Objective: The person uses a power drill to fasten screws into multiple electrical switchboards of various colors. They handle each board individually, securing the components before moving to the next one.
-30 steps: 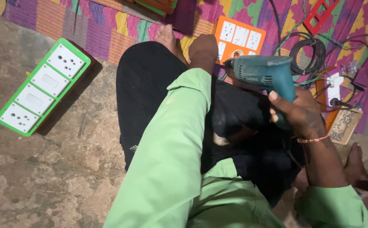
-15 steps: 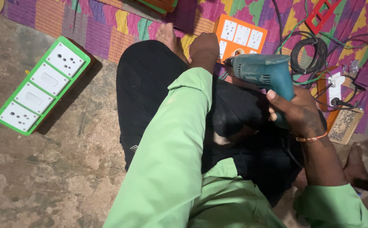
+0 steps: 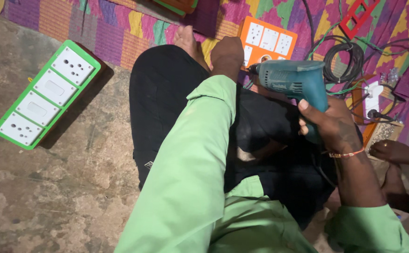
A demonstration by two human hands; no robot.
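The left hand (image 3: pixel 227 55) covers the near edge of the orange switch board (image 3: pixel 267 41), and the drill (image 3: pixel 292 83) tip is hidden behind it. The right hand (image 3: pixel 332 125) hides the drill's grip. The red frame (image 3: pixel 360 16) is cut off by the top edge.

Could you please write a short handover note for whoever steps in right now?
Right hand: gripping the teal drill, its tip aimed at the orange board.
Left hand: closed at the board's edge, beside the drill tip; whether it grips the board is hidden.
Green board lies apart on the floor, untouched.
Cable coil sits on the mat behind the drill.
Done: drill lined up. Left: progress of the drilling cannot be seen.
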